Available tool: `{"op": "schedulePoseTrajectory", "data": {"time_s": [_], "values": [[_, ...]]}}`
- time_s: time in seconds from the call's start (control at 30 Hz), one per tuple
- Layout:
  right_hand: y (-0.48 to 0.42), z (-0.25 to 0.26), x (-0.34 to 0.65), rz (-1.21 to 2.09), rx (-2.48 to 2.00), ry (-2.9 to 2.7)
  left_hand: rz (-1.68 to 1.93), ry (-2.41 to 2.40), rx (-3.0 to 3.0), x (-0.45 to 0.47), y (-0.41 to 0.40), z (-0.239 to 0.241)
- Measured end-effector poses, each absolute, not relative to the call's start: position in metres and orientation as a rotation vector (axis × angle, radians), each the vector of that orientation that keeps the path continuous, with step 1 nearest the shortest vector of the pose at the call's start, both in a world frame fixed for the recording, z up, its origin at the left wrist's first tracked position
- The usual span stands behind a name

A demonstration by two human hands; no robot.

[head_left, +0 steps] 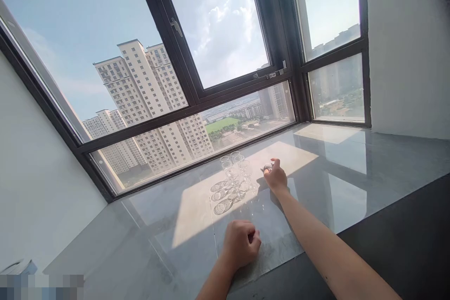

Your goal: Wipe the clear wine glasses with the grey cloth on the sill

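Several clear glasses (236, 172) stand close together on the grey window sill (154, 225), their round shadows falling toward the lower left. To the right of them, my right hand (276, 177) reaches out over the sunlit stone. Its fingers are closed around a small grey-white object (267, 167), mostly covered and too small to name. Nearer to me, my left hand (242, 243) rests by the sill's front edge, curled into a fist. A dark hollow shows between its fingers, and no object is visible there. It is apart from the glasses.
Dark-framed windows (191, 103) rise behind the sill, with a handle (176, 27) on one sash. White walls (404, 56) close both sides. The sill drops off at a dark front face (397, 239). A partly blurred bluish-white item (19, 267) sits at the lower left.
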State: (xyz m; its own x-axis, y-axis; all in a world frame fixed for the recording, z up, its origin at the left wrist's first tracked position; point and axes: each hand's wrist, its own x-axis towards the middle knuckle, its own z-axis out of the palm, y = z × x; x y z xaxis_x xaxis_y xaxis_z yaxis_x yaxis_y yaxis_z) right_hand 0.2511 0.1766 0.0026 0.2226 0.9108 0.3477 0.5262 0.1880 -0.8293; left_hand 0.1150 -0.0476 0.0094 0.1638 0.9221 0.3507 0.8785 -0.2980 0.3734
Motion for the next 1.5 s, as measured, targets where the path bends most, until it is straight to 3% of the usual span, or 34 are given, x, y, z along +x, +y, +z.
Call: {"op": "schedulePoseTrajectory", "data": {"time_s": [0.33, 0.53, 0.7, 0.9, 1.5], "values": [[0.178, 0.002, 0.252, 0.453, -1.532, -1.442, 0.816, 1.804, 2.323, 0.113, -0.045, 0.006], [0.177, 0.001, 0.251, 0.455, -1.520, -1.444, 1.052, 2.120, 2.210, 0.108, -0.030, 0.014], [0.177, 0.001, 0.251, 0.462, -1.501, -1.445, 0.797, 2.338, 1.938, 0.098, 0.001, 0.006], [0.178, 0.001, 0.251, 0.439, -1.506, -1.445, 0.700, 2.204, 2.032, 0.096, 0.018, 0.001], [0.169, 0.007, 0.253, 0.469, -1.575, -1.479, 0.802, 2.261, 2.132, 0.054, -0.105, 0.021]]}}
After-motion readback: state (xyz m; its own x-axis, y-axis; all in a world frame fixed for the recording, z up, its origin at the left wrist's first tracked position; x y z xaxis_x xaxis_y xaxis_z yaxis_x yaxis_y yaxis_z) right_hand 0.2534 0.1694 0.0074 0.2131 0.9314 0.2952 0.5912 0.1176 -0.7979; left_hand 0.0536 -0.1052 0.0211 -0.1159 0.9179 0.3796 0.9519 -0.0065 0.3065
